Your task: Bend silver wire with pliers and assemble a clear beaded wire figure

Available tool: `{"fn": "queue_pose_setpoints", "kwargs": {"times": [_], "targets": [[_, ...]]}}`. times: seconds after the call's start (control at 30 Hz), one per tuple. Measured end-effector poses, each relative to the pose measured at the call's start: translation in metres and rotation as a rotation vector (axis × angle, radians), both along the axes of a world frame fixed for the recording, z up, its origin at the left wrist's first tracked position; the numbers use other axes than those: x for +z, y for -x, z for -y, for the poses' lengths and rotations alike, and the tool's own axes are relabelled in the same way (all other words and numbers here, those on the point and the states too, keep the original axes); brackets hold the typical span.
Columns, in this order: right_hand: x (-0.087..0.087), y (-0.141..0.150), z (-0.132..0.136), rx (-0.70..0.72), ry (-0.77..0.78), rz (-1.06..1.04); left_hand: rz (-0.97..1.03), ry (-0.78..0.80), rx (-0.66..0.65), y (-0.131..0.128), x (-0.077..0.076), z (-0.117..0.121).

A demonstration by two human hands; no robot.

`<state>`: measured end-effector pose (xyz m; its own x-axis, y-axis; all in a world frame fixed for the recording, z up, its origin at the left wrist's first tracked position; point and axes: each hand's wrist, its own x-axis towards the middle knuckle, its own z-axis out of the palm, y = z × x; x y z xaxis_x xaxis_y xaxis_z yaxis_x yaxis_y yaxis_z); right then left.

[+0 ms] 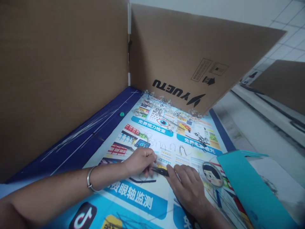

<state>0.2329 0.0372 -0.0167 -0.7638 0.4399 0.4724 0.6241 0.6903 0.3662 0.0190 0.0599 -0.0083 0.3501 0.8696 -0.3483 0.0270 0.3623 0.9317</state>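
Note:
My right hand (188, 184) is wrapped round dark-handled pliers (160, 170), whose black jaws point left. The thumb and fingers of my left hand (140, 162) are pinched together at the jaws' tip, on a thin piece of wire (156, 161) that is mostly hidden by the fingers. Just beyond the hands, several U-shaped bent wires (183, 150) lie on the printed poster (152, 135). Small dark wire rings (201, 138) lie in a loose cluster farther to the right.
Tall cardboard panels (186, 57) stand at the left and back. Clear wire pieces (164, 101) are heaped along the back panel. Long straight wires (83, 128) lie on the blue strip at left, near a green dot (122, 114). A teal folder (252, 187) lies at right.

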Motion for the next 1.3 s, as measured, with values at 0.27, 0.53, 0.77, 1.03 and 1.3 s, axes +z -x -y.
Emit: {"fn": "queue_pose_setpoints", "kwargs": {"times": [0.27, 0.53, 0.77, 1.03, 1.3], "targets": [[0.003, 0.002, 0.001, 0.027, -0.001, 0.066, -0.021, 0.02, -0.004, -0.002, -0.002, 0.001], [0.003, 0.003, 0.002, 0.033, 0.007, 0.052, -0.028, 0.027, -0.01, -0.002, 0.001, 0.002], [-0.002, 0.0, 0.001, 0.025, 0.023, 0.044, -0.024, 0.023, -0.014, -0.001, 0.001, 0.002], [-0.007, 0.002, 0.0, 0.017, -0.001, -0.037, -0.043, 0.02, -0.023, -0.002, 0.002, 0.002], [-0.001, 0.008, 0.001, 0.024, 0.013, -0.065, -0.092, -0.075, -0.012, -0.002, 0.003, 0.004]]}}
